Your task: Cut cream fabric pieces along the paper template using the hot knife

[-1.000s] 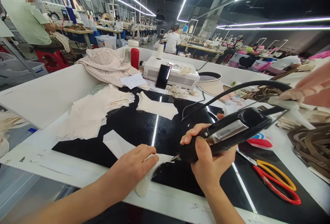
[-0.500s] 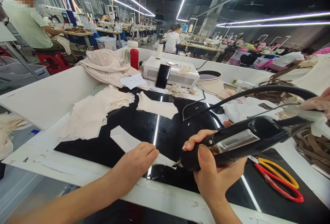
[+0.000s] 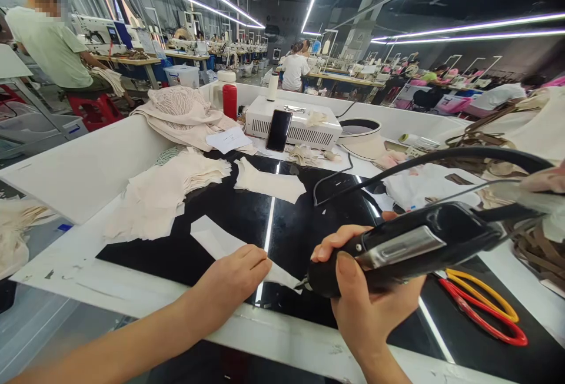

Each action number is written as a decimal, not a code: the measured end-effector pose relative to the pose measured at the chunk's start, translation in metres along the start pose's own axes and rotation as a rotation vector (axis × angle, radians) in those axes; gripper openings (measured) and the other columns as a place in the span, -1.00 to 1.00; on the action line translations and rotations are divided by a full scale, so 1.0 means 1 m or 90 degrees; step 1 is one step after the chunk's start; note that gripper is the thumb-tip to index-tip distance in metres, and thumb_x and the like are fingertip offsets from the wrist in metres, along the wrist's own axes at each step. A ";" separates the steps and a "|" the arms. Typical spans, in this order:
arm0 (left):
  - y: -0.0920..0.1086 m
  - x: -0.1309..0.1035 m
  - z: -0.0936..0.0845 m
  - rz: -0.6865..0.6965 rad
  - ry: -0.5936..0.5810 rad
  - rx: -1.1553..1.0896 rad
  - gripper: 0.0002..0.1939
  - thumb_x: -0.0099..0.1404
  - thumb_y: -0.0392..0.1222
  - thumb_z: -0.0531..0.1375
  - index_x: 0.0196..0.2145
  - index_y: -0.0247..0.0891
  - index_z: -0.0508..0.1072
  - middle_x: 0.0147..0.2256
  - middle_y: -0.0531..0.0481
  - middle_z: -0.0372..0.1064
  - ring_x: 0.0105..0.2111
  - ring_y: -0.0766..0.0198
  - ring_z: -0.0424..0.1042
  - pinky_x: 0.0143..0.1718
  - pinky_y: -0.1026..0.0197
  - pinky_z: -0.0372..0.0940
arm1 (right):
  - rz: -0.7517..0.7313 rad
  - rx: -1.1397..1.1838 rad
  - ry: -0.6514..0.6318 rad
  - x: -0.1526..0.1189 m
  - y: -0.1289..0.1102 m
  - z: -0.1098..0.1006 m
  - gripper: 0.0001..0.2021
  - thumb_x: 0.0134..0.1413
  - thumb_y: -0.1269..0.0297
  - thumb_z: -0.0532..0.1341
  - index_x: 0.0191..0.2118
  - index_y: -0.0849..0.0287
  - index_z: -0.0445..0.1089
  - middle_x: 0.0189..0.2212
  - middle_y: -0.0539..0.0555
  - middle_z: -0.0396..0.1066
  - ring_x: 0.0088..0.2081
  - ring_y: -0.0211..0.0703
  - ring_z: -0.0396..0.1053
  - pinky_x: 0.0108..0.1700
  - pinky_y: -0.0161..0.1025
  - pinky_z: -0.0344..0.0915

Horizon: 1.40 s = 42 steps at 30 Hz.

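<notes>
My left hand (image 3: pixel 236 281) is closed over the middle of a narrow white piece (image 3: pixel 216 241) on the glossy black surface (image 3: pixel 212 198); its fingertips are partly hidden. My right hand (image 3: pixel 366 295) is wrapped round a black handheld tool (image 3: pixel 410 251) with a metal strip along its side. The tool's small pointed tip touches or nearly touches the right end of the white piece. Another cream piece (image 3: pixel 269 181) lies flat farther back, and a stack of cream fabric pieces (image 3: pixel 152 198) is at the left.
Scissors (image 3: pixel 483 301) with red and yellow handles lie to the right. At the back stand a white box (image 3: pixel 293 125), a phone (image 3: pixel 279 131) and a red bottle (image 3: pixel 229 100). A black cable arches over the right side. People sit at sewing machines beyond.
Both hands hold nearly the same pose, with the tool tip still at the white piece's right end. The view has shifted slightly. The seated person at the left has straightened a little.
</notes>
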<state>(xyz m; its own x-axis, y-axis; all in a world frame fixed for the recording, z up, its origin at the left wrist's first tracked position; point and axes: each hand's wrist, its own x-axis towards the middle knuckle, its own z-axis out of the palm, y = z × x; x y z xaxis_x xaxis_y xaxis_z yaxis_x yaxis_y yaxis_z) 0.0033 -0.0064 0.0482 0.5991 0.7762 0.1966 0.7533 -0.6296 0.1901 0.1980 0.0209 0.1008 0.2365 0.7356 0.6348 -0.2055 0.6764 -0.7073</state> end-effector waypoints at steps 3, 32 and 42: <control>0.001 -0.001 0.000 0.009 0.010 0.048 -0.53 0.24 -0.67 0.02 0.01 -0.32 0.34 -0.02 -0.14 0.44 -0.04 0.09 0.49 -0.12 0.13 0.53 | 0.004 -0.002 0.003 -0.002 -0.002 0.001 -0.45 0.18 0.43 0.41 0.22 -0.05 0.30 -0.31 -0.04 0.50 -0.46 -0.23 0.48 -0.40 -0.22 0.52; 0.037 -0.010 0.032 -0.001 0.156 0.167 -0.03 0.00 0.35 0.48 0.19 -0.28 0.36 0.10 -0.54 0.42 0.10 -0.28 0.51 0.04 -0.19 0.50 | 0.028 0.033 -0.029 0.015 0.016 0.015 -0.49 0.22 0.37 0.37 0.22 -0.05 0.25 -0.33 -0.09 0.44 -0.49 -0.24 0.44 -0.42 -0.20 0.48; 0.035 -0.009 0.033 0.003 0.160 0.141 -0.06 -0.01 0.32 0.51 0.17 -0.26 0.37 0.10 -0.51 0.42 0.13 -0.26 0.49 0.09 -0.19 0.48 | 0.034 0.027 -0.029 0.013 0.022 0.017 -0.46 0.23 0.47 0.33 0.24 -0.06 0.25 -0.31 -0.09 0.47 -0.48 -0.24 0.44 -0.41 -0.20 0.48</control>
<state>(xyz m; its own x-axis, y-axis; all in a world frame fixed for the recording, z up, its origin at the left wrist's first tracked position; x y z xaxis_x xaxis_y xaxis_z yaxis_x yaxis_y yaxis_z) 0.0334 -0.0346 0.0215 0.5382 0.7231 0.4329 0.8075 -0.5895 -0.0193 0.1801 0.0456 0.0992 0.1816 0.7705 0.6110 -0.2575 0.6369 -0.7267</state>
